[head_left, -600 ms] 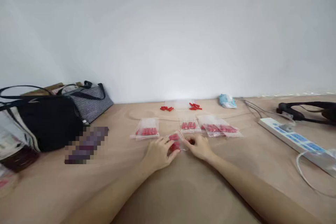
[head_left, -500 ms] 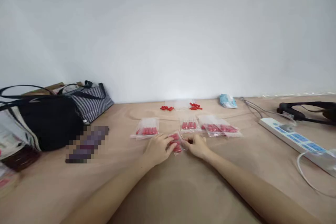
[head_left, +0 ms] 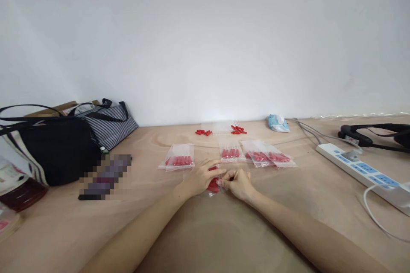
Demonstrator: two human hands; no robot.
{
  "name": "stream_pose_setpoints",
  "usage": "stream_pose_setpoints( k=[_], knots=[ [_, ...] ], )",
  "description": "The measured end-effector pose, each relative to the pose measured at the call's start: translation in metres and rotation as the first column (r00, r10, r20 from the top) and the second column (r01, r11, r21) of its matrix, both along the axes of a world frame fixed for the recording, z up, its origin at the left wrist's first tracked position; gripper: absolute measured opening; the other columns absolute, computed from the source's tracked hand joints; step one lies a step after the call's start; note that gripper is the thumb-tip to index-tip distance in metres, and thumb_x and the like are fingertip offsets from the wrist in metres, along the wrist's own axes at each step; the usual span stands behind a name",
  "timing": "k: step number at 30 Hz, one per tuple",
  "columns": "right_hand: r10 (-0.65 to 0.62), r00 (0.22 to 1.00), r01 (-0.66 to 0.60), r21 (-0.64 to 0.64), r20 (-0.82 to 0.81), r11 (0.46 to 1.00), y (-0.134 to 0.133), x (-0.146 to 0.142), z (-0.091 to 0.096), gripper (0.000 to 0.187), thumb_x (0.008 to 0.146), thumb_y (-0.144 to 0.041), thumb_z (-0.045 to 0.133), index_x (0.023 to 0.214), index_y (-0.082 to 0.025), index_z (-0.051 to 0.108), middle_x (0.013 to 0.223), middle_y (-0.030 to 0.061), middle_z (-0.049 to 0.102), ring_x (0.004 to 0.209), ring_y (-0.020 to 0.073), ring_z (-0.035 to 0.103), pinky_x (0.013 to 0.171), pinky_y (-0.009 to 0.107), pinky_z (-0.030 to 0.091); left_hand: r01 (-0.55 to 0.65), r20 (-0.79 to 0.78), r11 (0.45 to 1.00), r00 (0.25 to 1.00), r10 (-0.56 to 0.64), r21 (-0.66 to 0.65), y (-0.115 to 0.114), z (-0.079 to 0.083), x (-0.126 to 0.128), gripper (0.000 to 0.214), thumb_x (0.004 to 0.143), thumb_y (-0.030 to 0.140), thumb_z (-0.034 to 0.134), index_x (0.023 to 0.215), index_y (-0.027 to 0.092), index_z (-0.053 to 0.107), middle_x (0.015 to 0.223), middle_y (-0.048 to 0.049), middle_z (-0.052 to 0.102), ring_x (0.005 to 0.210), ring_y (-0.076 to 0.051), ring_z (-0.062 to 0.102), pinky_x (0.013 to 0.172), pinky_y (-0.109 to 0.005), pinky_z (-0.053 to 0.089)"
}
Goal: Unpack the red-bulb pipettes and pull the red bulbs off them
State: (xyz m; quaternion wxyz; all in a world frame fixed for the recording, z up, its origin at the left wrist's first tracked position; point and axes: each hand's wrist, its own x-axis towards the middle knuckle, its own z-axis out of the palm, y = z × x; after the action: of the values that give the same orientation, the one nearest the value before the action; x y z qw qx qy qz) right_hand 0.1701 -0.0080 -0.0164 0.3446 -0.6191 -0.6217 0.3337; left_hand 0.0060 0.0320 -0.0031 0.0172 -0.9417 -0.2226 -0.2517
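Note:
A small clear zip bag of red pieces (head_left: 212,185) lies on the brown table (head_left: 224,230) between my hands. My left hand (head_left: 200,178) rests on its left side with the fingers laid over it. My right hand (head_left: 236,182) pinches its right edge with closed fingers. Beyond them lie more filled bags: one at the left (head_left: 178,158), one in the middle (head_left: 231,152), and overlapping ones at the right (head_left: 269,156). Loose red pieces (head_left: 203,132) and a stack of clear bags (head_left: 221,127) sit near the wall.
A black bag (head_left: 57,147) and a striped bag (head_left: 110,123) stand at the left, with a blurred dark object (head_left: 104,175) beside them. A white power strip (head_left: 358,169) with cables, a black headset (head_left: 374,133) and a blue packet (head_left: 277,123) lie at the right.
The bag has been drawn a little nearer to me. My left fingers have spread over it and my right hand has closed into a pinch on its edge.

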Motion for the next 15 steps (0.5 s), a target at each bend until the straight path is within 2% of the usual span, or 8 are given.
stream_pose_setpoints(
  k=[2,8,12,15],
  knots=[
    [0.003,1.0,-0.003,0.002,-0.006,1.0,-0.0001,-0.0003,-0.0016,0.025,0.063,-0.044,0.064,0.052,-0.022,0.066,0.057,-0.001,0.066,0.06,0.0151,0.055,0.085,0.043,0.025,0.03,0.017,0.999,0.999,-0.03,0.015,0.0022,-0.0024,0.0003,0.025,0.089,0.023,0.039,0.096,0.019,0.063,0.112,-0.0083,0.056,0.101,-0.018,0.052,0.083,-0.032,0.045],
    [0.011,1.0,-0.011,-0.007,-0.006,1.0,0.0019,0.0004,-0.006,0.025,0.059,-0.046,0.066,0.051,-0.022,0.066,0.053,-0.0029,0.064,0.059,0.0141,0.055,0.084,0.039,0.027,0.108,0.149,0.988,0.981,-0.125,0.113,0.0076,-0.0097,0.0005,0.029,0.09,0.022,0.037,0.08,0.017,0.063,0.083,-0.0029,0.064,0.077,-0.011,0.057,0.068,-0.021,0.046],
    [0.006,1.0,-0.007,-0.029,-0.015,1.0,0.0024,0.0003,-0.0062,0.024,0.056,-0.044,0.068,0.049,-0.022,0.064,0.053,-0.0033,0.063,0.06,0.0146,0.055,0.083,0.038,0.028,0.132,0.075,0.978,0.986,-0.146,0.16,0.005,-0.0051,0.0029,0.031,0.09,0.02,0.034,0.076,0.016,0.061,0.079,-0.0026,0.065,0.069,-0.011,0.056,0.065,-0.023,0.044],
    [-0.005,1.0,0.004,-0.037,-0.019,0.999,0.0015,-0.0002,-0.004,0.024,0.055,-0.043,0.069,0.047,-0.021,0.063,0.054,-0.0033,0.064,0.06,0.0143,0.055,0.084,0.038,0.027,0.118,0.021,0.986,0.992,-0.121,0.114,0.0028,-0.0022,0.0041,0.031,0.09,0.022,0.033,0.075,0.015,0.059,0.079,-0.0033,0.065,0.068,-0.012,0.056,0.065,-0.024,0.044]
  ],
)
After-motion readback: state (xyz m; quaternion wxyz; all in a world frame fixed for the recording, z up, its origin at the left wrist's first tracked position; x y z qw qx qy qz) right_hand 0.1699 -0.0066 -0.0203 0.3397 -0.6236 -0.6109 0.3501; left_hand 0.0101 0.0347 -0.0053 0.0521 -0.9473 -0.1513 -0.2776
